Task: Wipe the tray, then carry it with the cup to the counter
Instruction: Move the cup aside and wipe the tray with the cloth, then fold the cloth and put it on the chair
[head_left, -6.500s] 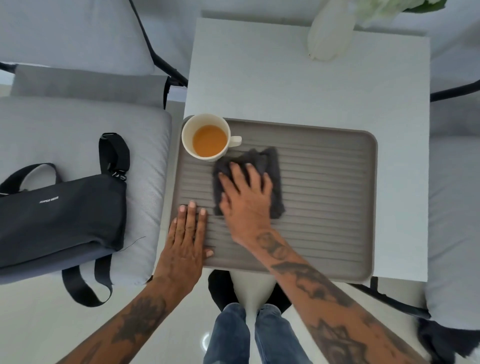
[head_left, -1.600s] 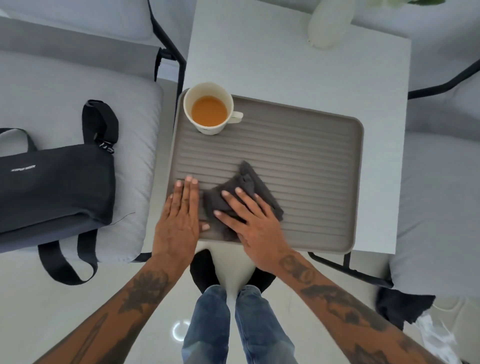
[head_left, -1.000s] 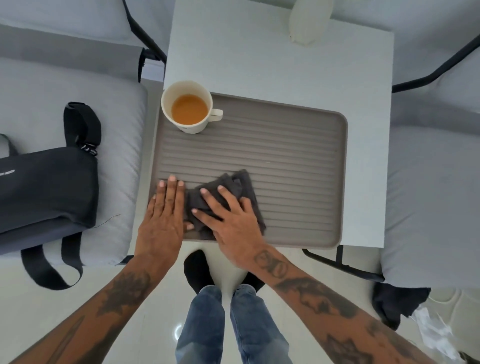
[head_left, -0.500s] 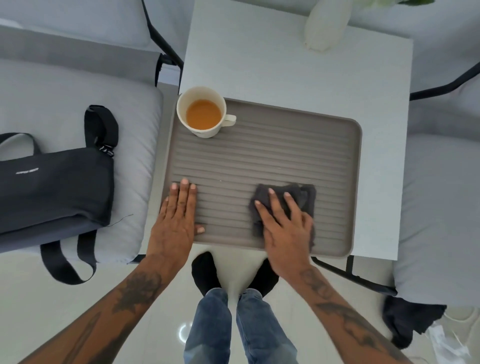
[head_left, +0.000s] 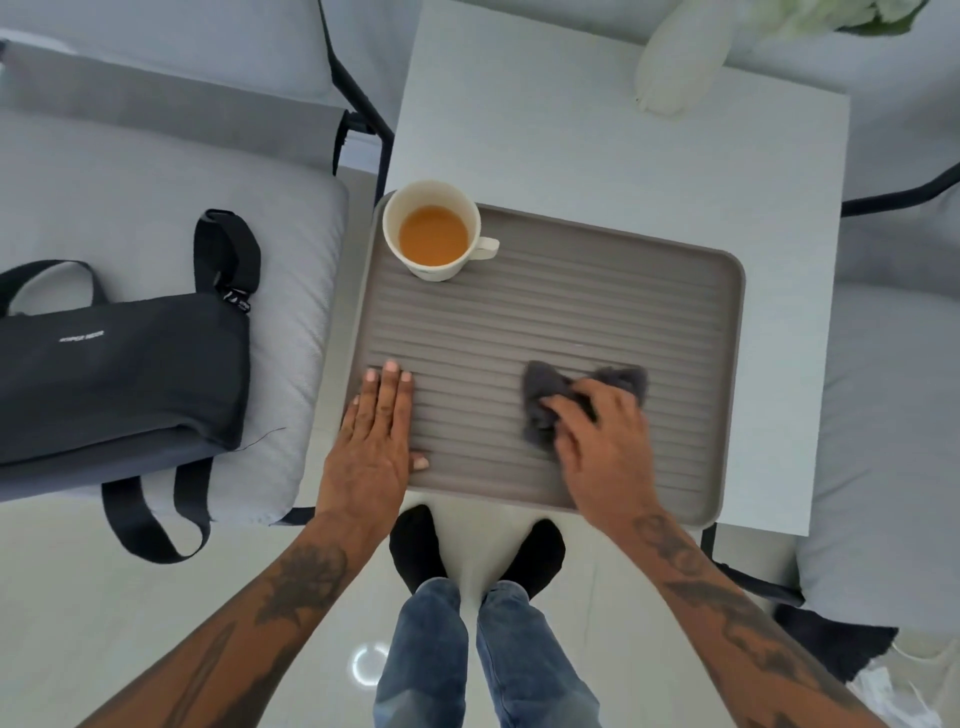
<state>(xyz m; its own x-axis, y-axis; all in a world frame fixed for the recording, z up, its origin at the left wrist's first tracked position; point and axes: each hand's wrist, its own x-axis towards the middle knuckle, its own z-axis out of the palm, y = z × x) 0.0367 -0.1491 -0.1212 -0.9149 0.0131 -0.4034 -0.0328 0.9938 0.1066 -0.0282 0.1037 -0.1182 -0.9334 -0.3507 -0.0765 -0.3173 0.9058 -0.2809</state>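
Observation:
A grey-brown ribbed tray (head_left: 597, 312) lies on a small white table (head_left: 623, 156), its near edge overhanging toward me. A white cup (head_left: 434, 231) of orange-brown drink stands in the tray's far left corner, handle to the right. My left hand (head_left: 376, 436) rests flat on the tray's near left corner, fingers together. My right hand (head_left: 597, 441) curls over a dark grey cloth (head_left: 540, 395) at the tray's near right part, bunching it up under the fingers.
A black bag (head_left: 119, 374) with straps lies on the grey seat cushion (head_left: 156, 208) to the left. A white vase (head_left: 680, 57) stands at the table's far edge. Another grey cushion (head_left: 893, 415) is at right. My legs and feet show below the tray.
My right hand slid the cloth from the near left of the tray to the near right, then curled and gathered it. My left hand stayed flat on the near left corner.

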